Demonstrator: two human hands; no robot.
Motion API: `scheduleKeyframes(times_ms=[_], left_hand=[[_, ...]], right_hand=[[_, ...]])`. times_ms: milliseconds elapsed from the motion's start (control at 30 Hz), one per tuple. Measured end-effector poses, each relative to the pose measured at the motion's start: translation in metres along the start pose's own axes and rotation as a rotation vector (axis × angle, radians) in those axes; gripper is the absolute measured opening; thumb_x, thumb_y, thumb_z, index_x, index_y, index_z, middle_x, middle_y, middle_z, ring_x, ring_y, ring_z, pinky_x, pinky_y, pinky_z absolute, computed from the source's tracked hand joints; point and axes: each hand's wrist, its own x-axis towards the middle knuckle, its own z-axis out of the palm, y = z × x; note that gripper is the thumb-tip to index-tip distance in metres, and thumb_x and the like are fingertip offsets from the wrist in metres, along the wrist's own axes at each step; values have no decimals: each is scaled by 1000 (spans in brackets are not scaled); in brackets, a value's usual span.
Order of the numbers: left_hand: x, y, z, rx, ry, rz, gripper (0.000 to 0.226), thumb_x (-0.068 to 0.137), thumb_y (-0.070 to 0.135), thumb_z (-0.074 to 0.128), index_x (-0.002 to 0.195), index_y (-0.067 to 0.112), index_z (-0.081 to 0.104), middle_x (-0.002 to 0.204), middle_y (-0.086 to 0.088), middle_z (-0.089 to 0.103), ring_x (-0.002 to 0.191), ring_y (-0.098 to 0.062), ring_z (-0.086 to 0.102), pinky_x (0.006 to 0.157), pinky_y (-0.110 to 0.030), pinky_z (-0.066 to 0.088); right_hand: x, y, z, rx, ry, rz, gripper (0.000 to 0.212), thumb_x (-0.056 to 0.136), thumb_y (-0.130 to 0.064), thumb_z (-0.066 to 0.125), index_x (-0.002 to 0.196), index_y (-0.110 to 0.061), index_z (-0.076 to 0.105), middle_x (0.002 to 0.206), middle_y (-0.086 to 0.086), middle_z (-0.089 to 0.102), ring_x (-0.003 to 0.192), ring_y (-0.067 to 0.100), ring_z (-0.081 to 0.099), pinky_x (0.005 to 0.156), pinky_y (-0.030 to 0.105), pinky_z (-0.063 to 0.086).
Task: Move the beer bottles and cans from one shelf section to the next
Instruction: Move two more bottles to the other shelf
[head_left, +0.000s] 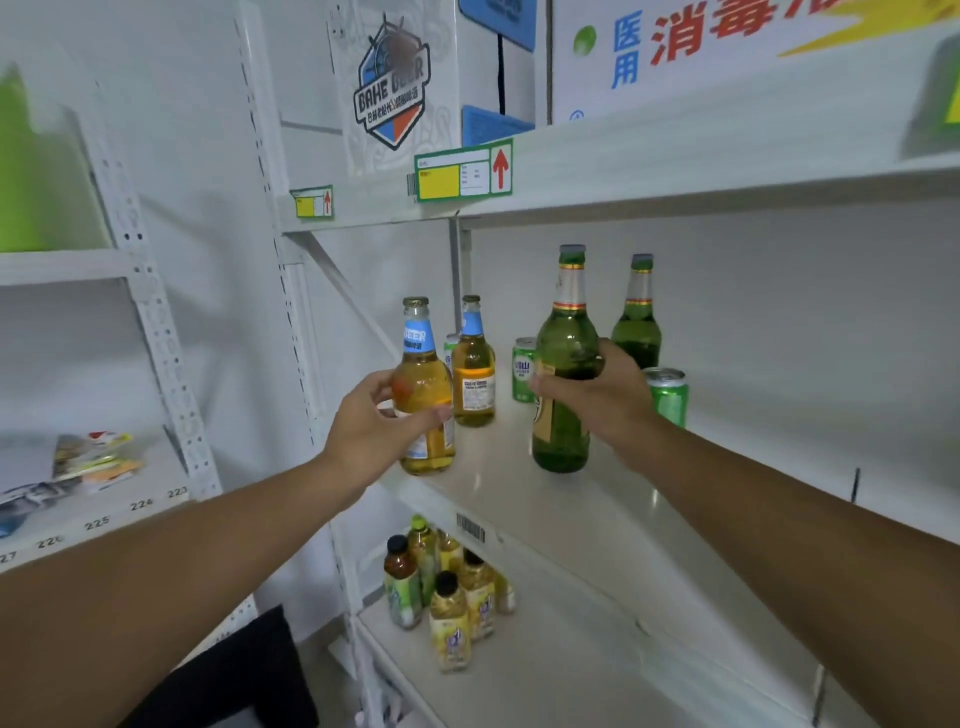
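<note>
Your left hand (376, 431) grips the amber beer bottle (422, 395) around its body, at the front left corner of the middle shelf (571, 514). Your right hand (597, 397) wraps the tall green bottle (563, 364) at mid-body, near the shelf's front edge. Behind the amber bottle stands a 2nd amber bottle (472, 369), with a green can (523, 369) just beside it. A 2nd green bottle (638, 317) stands toward the back edge, and another green can (667, 395) sits behind your right wrist. On the lower shelf (545, 675), several tea bottles (449, 597) cluster at the left end.
</note>
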Motion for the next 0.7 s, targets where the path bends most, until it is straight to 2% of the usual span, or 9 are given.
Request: scheduleKeyframes(times_ms=[133, 267, 400, 533, 700], left_hand=[[-34, 12, 4, -46, -12, 1, 66, 77, 37, 97, 134, 28, 66, 125, 14, 73, 104, -11, 73, 78, -23, 58], [-59, 32, 8, -59, -90, 22, 58, 77, 34, 97, 127, 30, 67, 119, 16, 75, 98, -4, 74, 67, -13, 57], [-81, 48, 12, -115, -152, 42, 59, 74, 33, 100, 125, 28, 71, 115, 14, 80, 100, -8, 79, 86, -30, 64], [-106, 62, 15, -144, -218, 81, 52, 75, 31, 99, 119, 33, 71, 110, 18, 81, 99, -5, 79, 96, -37, 63], [-143, 67, 22, -96, -311, 143, 70, 68, 45, 99, 131, 35, 69, 117, 20, 79, 107, -7, 76, 102, -42, 61]], right_hand=[[-35, -5, -19, 64, -3, 10, 50, 70, -30, 97, 112, -29, 71, 107, -6, 77, 104, 15, 73, 92, 42, 62], [-74, -10, -40, 22, 6, 20, 53, 69, -34, 98, 114, -30, 72, 107, -8, 78, 103, 13, 73, 94, 44, 63], [-113, -25, -65, -31, 14, -6, 49, 71, -33, 98, 111, -32, 70, 107, -8, 77, 102, 12, 72, 92, 38, 62], [-155, -45, -86, -58, 91, 26, 50, 70, -35, 96, 113, -31, 70, 106, -9, 77, 102, 13, 73, 89, 38, 62], [-212, -58, -105, -83, 230, 61, 53, 68, -31, 96, 114, -28, 69, 106, -7, 77, 102, 14, 73, 86, 36, 63]])
